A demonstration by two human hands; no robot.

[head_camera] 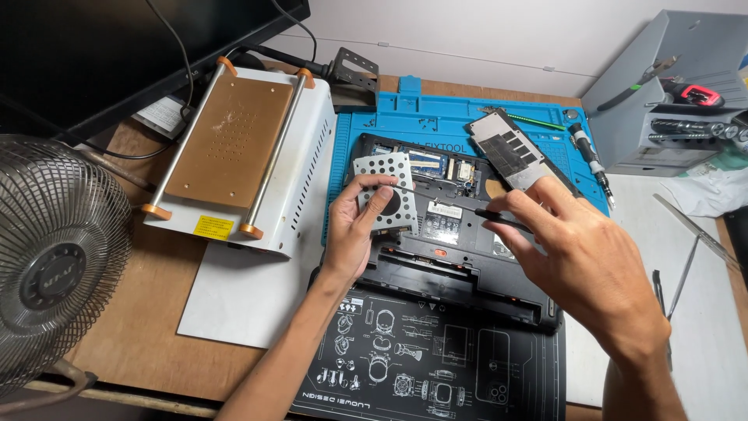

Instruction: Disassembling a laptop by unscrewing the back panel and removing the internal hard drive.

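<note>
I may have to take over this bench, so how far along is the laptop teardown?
Done: the cover panel lies off the laptop. In hand: left hand holds the perforated drive caddy; right hand works a thin screwdriver at it. Left: the base remains open.

Both bare forearms come up from the lower edge of the view and converge over the opened laptop base [460, 234], the landmark here. The left hand [354, 230] sits at the base's left edge, palm turned toward the camera, wrist bent slightly back — its thumb lies across the front of a perforated metal drive caddy [386, 187] and the fingers curl behind it, pinching it upright. The right hand [580, 261] hovers above the base's right half, back of the hand toward the camera, fingers bunched and closed around a thin black screwdriver [460, 206] whose tip points left, toward the caddy.
</note>
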